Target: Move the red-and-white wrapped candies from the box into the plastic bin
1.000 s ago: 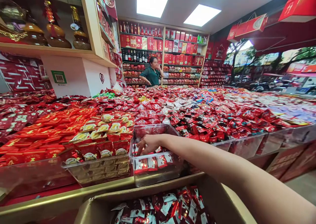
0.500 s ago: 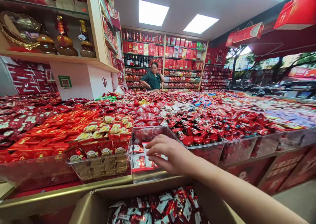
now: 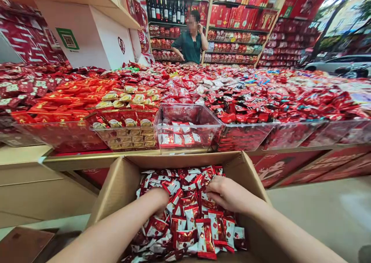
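Observation:
A cardboard box [image 3: 130,160] full of red-and-white wrapped candies [image 3: 191,216] stands in front of me. My left hand [image 3: 160,199] reaches down among the candies on the left, its fingers hidden behind the wrist and the wrappers. On the right, my right hand [image 3: 222,191] has its fingers curled closed around wrapped candy at the surface of the pile. Just beyond the box sits a clear plastic bin [image 3: 189,133], with a few rows of similar red-and-white packets low inside it.
Full bins of durian packets [image 3: 130,120] and red packets [image 3: 246,112] flank the clear bin. Behind them spreads a wide display of sweets. A person in a green shirt [image 3: 191,46] stands by the back shelves. A brown carton [image 3: 26,243] lies at lower left.
My right hand has moved from over the clear bin down into the cardboard box. My left hand has come into view in the box. The view has tilted downward.

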A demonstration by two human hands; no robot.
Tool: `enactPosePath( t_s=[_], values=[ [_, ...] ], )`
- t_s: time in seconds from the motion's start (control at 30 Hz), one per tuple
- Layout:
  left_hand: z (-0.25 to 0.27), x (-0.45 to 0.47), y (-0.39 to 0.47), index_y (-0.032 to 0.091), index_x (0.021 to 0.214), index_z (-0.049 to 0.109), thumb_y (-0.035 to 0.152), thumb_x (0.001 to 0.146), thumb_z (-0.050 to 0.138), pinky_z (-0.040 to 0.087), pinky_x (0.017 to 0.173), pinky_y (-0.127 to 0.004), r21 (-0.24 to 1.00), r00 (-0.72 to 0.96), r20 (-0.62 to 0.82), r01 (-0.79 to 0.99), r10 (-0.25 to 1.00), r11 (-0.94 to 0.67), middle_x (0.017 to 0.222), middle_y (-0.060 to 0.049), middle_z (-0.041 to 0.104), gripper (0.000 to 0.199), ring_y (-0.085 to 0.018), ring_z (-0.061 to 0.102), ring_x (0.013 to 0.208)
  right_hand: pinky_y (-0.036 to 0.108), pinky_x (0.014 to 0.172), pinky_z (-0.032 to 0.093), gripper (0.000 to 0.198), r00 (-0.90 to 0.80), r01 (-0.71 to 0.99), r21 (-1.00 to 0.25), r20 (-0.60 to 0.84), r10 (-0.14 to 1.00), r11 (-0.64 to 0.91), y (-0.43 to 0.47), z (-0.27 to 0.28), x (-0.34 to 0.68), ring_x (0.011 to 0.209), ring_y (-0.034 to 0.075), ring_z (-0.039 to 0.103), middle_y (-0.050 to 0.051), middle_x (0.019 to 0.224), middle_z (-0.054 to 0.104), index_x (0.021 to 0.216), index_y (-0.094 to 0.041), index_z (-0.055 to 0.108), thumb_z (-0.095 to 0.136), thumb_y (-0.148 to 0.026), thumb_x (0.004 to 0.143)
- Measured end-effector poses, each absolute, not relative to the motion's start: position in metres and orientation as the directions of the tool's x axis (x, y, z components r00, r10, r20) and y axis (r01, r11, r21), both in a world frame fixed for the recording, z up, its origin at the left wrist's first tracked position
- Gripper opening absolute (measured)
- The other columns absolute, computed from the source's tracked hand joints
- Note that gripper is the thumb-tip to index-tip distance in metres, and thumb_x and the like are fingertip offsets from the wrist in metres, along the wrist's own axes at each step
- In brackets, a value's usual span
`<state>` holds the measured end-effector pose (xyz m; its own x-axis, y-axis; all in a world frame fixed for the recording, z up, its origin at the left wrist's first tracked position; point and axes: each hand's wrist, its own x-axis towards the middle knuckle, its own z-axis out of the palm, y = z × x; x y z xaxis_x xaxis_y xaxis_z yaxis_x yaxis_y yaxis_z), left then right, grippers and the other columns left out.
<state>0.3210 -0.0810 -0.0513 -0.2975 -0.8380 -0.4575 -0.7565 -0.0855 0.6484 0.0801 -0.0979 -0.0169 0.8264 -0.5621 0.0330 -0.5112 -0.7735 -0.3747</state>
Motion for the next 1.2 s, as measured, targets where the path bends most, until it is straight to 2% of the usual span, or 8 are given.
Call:
enactPosePath(
  t_s=[0.2, 0.33, 0.47, 0.57, 0.63, 0.77, 0.97, 1.2],
  values=[
    [0.006, 0.339, -0.098, 0.017, 0.056, 0.052, 0.029, 0.073, 0.062, 0.042, 0.057, -0.026, 0.607, -0.368, -0.571, -0.791, -0.734, -0.075, 0.054, 0.007, 0.05, 0.023, -0.009, 0.048, 0.052, 0.029, 0.072, 0.042, 0.018, 0.751, -0.535, -0.55, 0.038, -0.66, -0.641, -0.095, -0.012, 0.084, 0.079, 0.018, 0.056, 0.006, 0.083, 0.064, 0.091, -0.019, 0.061, 0.046, -0.024, 0.082],
    [0.034, 0.324, -0.096, 0.019, 0.068, 0.05, 0.039, 0.078, 0.051, 0.034, 0.048, -0.022, 0.736, -0.48, -0.508, -0.674, -0.715, -0.07, 0.055, 0.008, 0.049, 0.023, -0.008, 0.048, 0.049, 0.025, 0.062, 0.042, 0.032, 0.69, -0.394, -0.84, -0.003, -0.723, -0.373, -0.092, -0.006, 0.09, 0.071, 0.014, 0.055, 0.004, 0.082, 0.062, 0.105, -0.018, 0.053, 0.051, -0.039, 0.08],
    [0.039, 0.303, -0.088, 0.019, 0.078, 0.048, 0.045, 0.081, 0.041, 0.037, 0.049, -0.02, 0.858, -0.552, -0.413, -0.503, -0.725, -0.106, 0.067, 0.006, 0.055, 0.027, -0.009, 0.054, 0.057, 0.022, 0.048, 0.036, 0.029, 0.637, -0.243, -0.965, -0.082, -0.767, -0.099, -0.092, -0.002, 0.097, 0.053, 0.01, 0.05, -0.001, 0.061, 0.057, 0.076, -0.017, 0.052, 0.052, -0.045, 0.077],
    [0.039, 0.297, -0.086, 0.019, 0.076, 0.044, 0.046, 0.084, 0.035, 0.034, 0.047, -0.019, 0.912, -0.545, -0.33, -0.394, -0.771, -0.112, 0.063, 0.005, 0.057, 0.029, -0.008, 0.053, 0.054, 0.021, 0.045, 0.034, 0.034, 0.617, -0.102, -0.993, -0.113, -0.778, 0.064, -0.094, -0.001, 0.099, 0.046, 0.009, 0.049, -0.002, 0.054, 0.055, 0.069, -0.017, 0.047, 0.053, -0.05, 0.075],
    [0.038, 0.296, -0.085, 0.019, 0.078, 0.043, 0.048, 0.085, 0.032, 0.03, 0.044, -0.018, 0.93, -0.514, -0.291, -0.35, -0.807, -0.112, 0.064, 0.005, 0.057, 0.032, -0.008, 0.054, 0.054, 0.02, 0.046, 0.034, 0.036, 0.585, -0.041, -0.996, -0.083, -0.807, 0.073, -0.095, -0.002, 0.099, 0.045, 0.008, 0.047, -0.003, 0.053, 0.054, 0.067, -0.017, 0.047, 0.056, -0.051, 0.073],
    [0.037, 0.29, -0.081, 0.02, 0.087, 0.046, 0.039, 0.079, 0.051, 0.039, 0.052, -0.021, 0.949, -0.494, -0.261, -0.287, -0.83, -0.127, 0.076, 0.003, 0.06, 0.022, -0.01, 0.057, 0.06, 0.021, 0.046, 0.033, 0.037, 0.528, -0.024, -0.998, -0.059, -0.847, 0.055, -0.095, 0.0, 0.097, 0.046, 0.007, 0.043, -0.004, 0.053, 0.05, 0.064, -0.017, 0.047, 0.057, -0.052, 0.071],
    [0.038, 0.285, -0.076, 0.017, 0.088, 0.05, 0.027, 0.079, 0.051, 0.036, 0.047, -0.019, 0.952, -0.507, -0.293, -0.228, -0.811, -0.201, 0.068, 0.001, 0.064, 0.014, -0.009, 0.059, 0.054, 0.021, 0.048, 0.029, 0.038, 0.517, -0.054, -0.999, -0.036, -0.855, 0.01, -0.095, 0.0, 0.096, 0.049, 0.007, 0.037, -0.004, 0.053, 0.045, 0.058, -0.016, 0.05, 0.056, -0.05, 0.073],
    [0.039, 0.298, -0.077, 0.018, 0.09, 0.054, 0.025, 0.074, 0.057, 0.039, 0.051, -0.02, 0.953, -0.584, -0.302, -0.183, -0.753, -0.241, 0.071, -0.001, 0.068, 0.018, -0.009, 0.06, 0.056, 0.024, 0.057, 0.036, 0.026, 0.483, -0.158, -0.984, -0.002, -0.876, -0.085, -0.091, 0.019, 0.089, 0.06, 0.011, 0.045, 0.001, 0.065, 0.056, 0.069, -0.016, 0.06, 0.062, -0.041, 0.072]
  ],
)
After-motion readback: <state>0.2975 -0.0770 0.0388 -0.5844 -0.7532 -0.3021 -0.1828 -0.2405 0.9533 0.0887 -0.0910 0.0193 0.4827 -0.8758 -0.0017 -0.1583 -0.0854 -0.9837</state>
